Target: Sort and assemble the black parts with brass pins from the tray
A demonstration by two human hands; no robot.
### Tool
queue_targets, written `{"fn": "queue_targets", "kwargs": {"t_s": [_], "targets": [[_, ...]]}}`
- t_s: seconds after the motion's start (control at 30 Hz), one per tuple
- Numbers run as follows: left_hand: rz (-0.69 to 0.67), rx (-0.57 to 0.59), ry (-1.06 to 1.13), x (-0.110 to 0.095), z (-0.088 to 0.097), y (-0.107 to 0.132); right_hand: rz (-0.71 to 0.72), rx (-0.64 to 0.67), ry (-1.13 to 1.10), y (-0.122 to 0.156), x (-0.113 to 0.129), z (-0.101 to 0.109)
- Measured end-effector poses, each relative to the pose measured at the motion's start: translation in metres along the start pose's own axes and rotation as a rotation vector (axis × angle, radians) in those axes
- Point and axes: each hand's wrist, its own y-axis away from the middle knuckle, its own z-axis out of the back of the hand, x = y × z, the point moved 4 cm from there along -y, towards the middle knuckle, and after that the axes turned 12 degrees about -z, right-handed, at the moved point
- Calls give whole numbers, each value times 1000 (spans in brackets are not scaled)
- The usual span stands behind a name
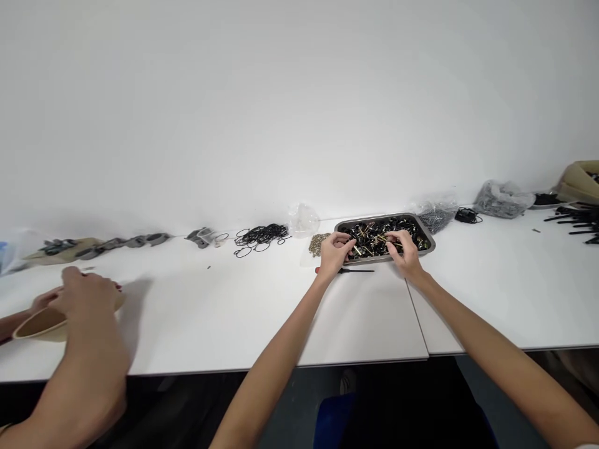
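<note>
A grey metal tray [428,236] stands at the far side of the white table, filled with small black and brass parts [379,232]. My left hand [334,253] reaches over the tray's near-left rim, fingers curled into the parts. My right hand [405,252] is at the tray's near edge, its fingers pinched on a small part. What each hand grips is too small to name. A thin black tool [356,270] lies on the table just in front of the tray, between my wrists.
A pile of black rubber rings [260,237], a small heap of brass pieces [319,242] and clear bags [501,198] line the back wall. Another person's hands [82,293] work over a tan bowl [42,324] at left. Black tools [578,223] lie far right.
</note>
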Motion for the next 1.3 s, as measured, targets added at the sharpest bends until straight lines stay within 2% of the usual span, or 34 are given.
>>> {"fn": "queue_targets", "kwargs": {"t_s": [0.13,0.27,0.4,0.5,0.57,0.73,0.83,0.93,1.1,1.3], "targets": [[40,-14,-15,0,-3,0,-17,-73,53,4,-4,8],[45,-116,45,-20,6,29,-63,-124,69,12,-13,19],[6,-258,180,-48,19,89,-167,-126,50,21,-21,27],[60,-238,327,-58,17,143,-213,-145,26,30,-15,36],[117,-157,427,-57,6,176,-253,-165,11,39,-9,43],[262,28,643,-37,-37,238,-464,-254,-43,65,-8,65],[282,114,776,-20,-56,256,-597,-300,-87,74,-20,74],[338,141,908,0,-66,266,-699,-320,-144,76,-32,76],[552,49,998,43,-67,285,-809,-302,-199,72,-42,75],[658,-150,1075,90,-46,310,-873,-285,-265,72,-47,77]]}}
